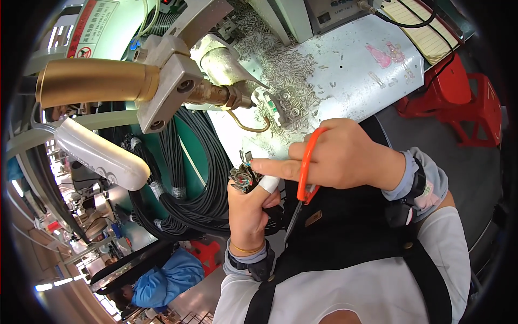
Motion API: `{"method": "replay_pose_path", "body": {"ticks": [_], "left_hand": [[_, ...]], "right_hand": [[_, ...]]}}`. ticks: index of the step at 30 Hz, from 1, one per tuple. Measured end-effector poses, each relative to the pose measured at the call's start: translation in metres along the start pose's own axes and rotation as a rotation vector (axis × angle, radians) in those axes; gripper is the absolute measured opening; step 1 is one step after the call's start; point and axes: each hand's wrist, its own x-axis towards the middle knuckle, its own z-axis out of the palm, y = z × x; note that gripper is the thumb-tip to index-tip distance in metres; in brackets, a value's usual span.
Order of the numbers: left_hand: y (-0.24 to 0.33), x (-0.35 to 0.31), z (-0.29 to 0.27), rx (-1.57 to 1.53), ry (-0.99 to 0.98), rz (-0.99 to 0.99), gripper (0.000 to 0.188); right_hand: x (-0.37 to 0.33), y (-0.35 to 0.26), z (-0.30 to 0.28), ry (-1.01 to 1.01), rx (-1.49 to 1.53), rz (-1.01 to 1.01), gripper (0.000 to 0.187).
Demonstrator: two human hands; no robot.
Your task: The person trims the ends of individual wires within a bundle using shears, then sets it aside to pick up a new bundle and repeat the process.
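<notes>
Between the 2 hands, mid-frame: cable end (245, 175), black, its frayed wires splaying up and slightly left past the fingertips; long axis near upright, running down into the fist.

Left hand (249, 216): fingers closed around the cable end, thumb up beside the wires; a white wrap covers one fingertip (268, 184). Gold bangle and dark wrist strap below the fist.

Right hand (345, 159): fingers curled through the orange handle of the scissors (303, 189), forefinger stretched left, its tip touching the wires. Scissors hang below this hand, blades together, long axis steeply slanted, tips pointing down and left, just right of the left fist.

Left of the left fingers: cable coils (202, 178), black, in 1 large bundle, hanging against a green panel.

Above the fingers: bench (350, 70), pale, scattered with small metal pins (280, 59); a brass nozzle (216, 94) in a grey clamp, axis roughly level, pointing right.

Right of the right hand, well apart: red stools (464, 102).

Below the left fist, far off: person in blue (162, 281).
</notes>
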Motion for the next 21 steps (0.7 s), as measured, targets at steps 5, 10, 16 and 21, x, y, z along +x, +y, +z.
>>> {"method": "replay_pose_path", "body": {"ticks": [5, 10, 16, 21], "left_hand": [[-0.001, 0.000, 0.005, -0.034, -0.004, -0.031, 0.015], [-0.018, 0.000, 0.010, 0.452, 0.122, 0.465, 0.015], [-0.007, -0.004, 0.010, 0.045, 0.041, 0.160, 0.013], [-0.005, -0.005, 0.008, -0.060, 0.005, 0.152, 0.014]], "right_hand": [[-0.010, -0.009, 0.004, 0.032, -0.143, 0.000, 0.021], [-0.012, -0.025, 0.016, 0.036, 0.080, 0.322, 0.015], [-0.018, -0.029, 0.027, 0.176, 0.884, 0.782, 0.009], [-0.014, -0.030, 0.012, 0.124, 1.020, 0.869, 0.016]]}}
